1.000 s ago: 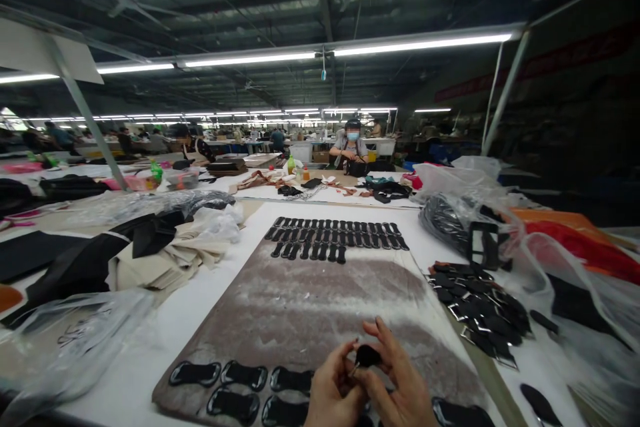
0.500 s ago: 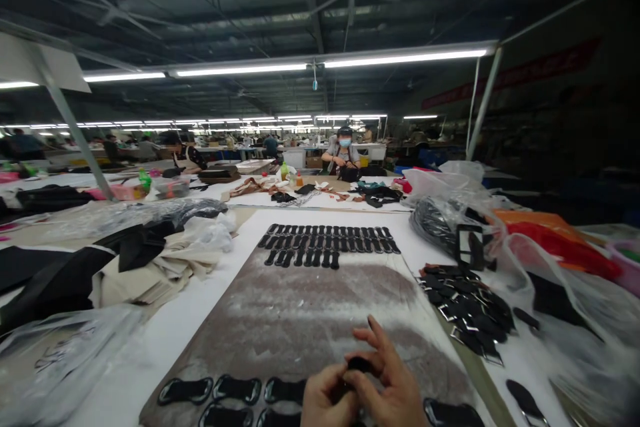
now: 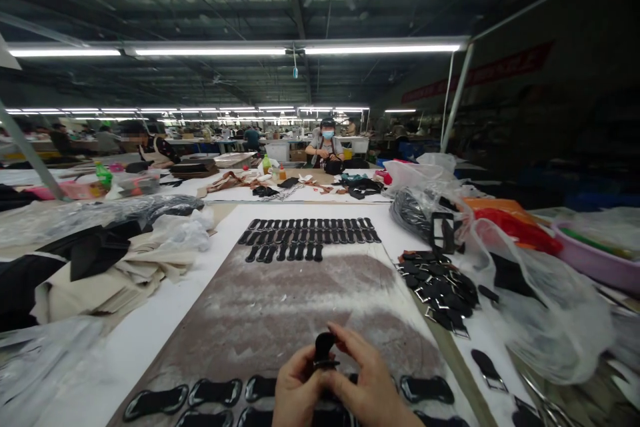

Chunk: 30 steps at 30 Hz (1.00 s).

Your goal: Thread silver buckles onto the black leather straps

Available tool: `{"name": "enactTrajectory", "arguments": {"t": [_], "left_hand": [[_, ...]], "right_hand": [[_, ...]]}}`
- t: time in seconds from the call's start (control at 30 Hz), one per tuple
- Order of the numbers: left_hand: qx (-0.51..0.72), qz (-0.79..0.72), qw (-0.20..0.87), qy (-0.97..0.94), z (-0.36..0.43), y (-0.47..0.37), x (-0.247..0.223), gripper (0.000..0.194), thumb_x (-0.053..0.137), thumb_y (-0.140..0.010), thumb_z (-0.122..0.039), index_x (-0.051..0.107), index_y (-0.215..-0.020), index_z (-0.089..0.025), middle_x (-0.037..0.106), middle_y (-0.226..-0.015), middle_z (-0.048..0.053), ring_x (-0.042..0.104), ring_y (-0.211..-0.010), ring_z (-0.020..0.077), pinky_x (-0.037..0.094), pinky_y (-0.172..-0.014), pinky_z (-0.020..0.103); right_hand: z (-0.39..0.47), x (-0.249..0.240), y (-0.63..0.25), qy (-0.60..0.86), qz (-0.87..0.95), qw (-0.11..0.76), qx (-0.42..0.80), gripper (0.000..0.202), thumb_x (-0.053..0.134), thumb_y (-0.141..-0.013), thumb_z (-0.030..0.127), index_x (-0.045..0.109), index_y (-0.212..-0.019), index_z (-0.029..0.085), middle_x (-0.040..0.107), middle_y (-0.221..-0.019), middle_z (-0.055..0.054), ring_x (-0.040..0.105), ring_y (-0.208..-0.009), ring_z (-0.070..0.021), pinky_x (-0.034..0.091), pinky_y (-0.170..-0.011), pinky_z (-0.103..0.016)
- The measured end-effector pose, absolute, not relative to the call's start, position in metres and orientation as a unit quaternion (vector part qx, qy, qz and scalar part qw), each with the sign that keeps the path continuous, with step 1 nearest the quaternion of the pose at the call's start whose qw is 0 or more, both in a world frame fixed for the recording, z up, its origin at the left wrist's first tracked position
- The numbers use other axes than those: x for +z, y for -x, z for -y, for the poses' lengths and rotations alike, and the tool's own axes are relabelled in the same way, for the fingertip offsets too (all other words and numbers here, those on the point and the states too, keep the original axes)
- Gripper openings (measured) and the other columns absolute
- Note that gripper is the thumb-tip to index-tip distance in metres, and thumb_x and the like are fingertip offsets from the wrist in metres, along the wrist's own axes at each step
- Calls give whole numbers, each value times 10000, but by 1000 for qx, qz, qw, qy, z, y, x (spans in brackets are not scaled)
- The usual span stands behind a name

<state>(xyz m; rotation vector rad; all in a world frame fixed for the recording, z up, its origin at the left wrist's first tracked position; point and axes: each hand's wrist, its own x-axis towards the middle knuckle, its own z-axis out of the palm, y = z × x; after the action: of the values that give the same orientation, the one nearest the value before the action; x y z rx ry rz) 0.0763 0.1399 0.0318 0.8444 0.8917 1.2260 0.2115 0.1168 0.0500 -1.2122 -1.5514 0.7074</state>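
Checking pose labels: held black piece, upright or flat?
Upright where visible: black piece points its rounded end up between left hand and right hand.

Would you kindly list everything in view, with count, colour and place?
board: one, brown, centre
flat pieces: many, black, board's far and near ends
buckled pieces: many, black, right of board
sheets: several, cream, left
plastic bags: several, clear, both sides
basin: one, purple, far right
tube lights: many, white, overhead
people: several, mixed colours, background
held piece: one, black, between hands
left hand: one, bare, bottom centre
right hand: one, bare, bottom centre
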Motion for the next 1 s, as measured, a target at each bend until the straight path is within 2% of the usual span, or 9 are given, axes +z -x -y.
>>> {"name": "enactTrajectory", "arguments": {"t": [0.1, 0.27, 0.4, 0.6, 0.77, 1.0], "left_hand": [[529, -397, 659, -358, -139, -76, 37, 321, 861, -482, -285, 756, -759, -163, 717, -691, 45, 613, -667, 174, 478, -652, 255], [513, -402, 670, -356, -144, -73, 32, 276, 851, -482, -275, 737, -694, -141, 682, -624, 30, 561, -582, 136, 430, -578, 228], [512, -410, 654, -377, -152, -74, 20, 233, 840, -480, -274, 708, -604, -127, 629, -539, 11, 512, -533, 114, 389, -546, 214], [499, -416, 637, -416, -142, -69, 31, 169, 762, -623, -267, 690, -673, -123, 621, -604, 7, 525, -615, 128, 398, -610, 228], [489, -409, 656, -404, -140, -70, 41, 174, 761, -644, -259, 673, -705, -122, 601, -619, -11, 490, -606, 103, 378, -604, 217], [490, -383, 661, -420, -140, -70, 39, 219, 730, -717, -311, 618, -689, -124, 556, -582, -31, 479, -581, 89, 380, -592, 210]], "right_hand": [[-116, 57, -210, 507, 642, 496, 291, 437, 670, -746, 185, 641, -1180, 227, 635, -1134, -84, 586, -1040, -283, 471, -939, -423], [-117, 67, -213, 465, 665, 476, 338, 446, 711, -679, 148, 668, -1109, 257, 647, -1089, -37, 583, -1024, -263, 467, -906, -345], [-123, 66, -217, 437, 689, 452, 361, 331, 682, -718, 183, 682, -1047, 222, 663, -994, -37, 606, -935, -238, 477, -841, -319], [-118, 63, -215, 448, 663, 485, 353, 307, 679, -799, 246, 657, -1103, 206, 658, -1039, -60, 608, -957, -236, 480, -868, -344], [-119, 61, -221, 444, 670, 477, 356, 317, 665, -851, 290, 630, -1157, 212, 643, -1085, -69, 607, -978, -234, 486, -872, -351], [-120, 63, -222, 431, 673, 486, 353, 254, 614, -907, 335, 661, -1126, 216, 654, -1051, -67, 608, -973, -225, 497, -856, -333]]}}
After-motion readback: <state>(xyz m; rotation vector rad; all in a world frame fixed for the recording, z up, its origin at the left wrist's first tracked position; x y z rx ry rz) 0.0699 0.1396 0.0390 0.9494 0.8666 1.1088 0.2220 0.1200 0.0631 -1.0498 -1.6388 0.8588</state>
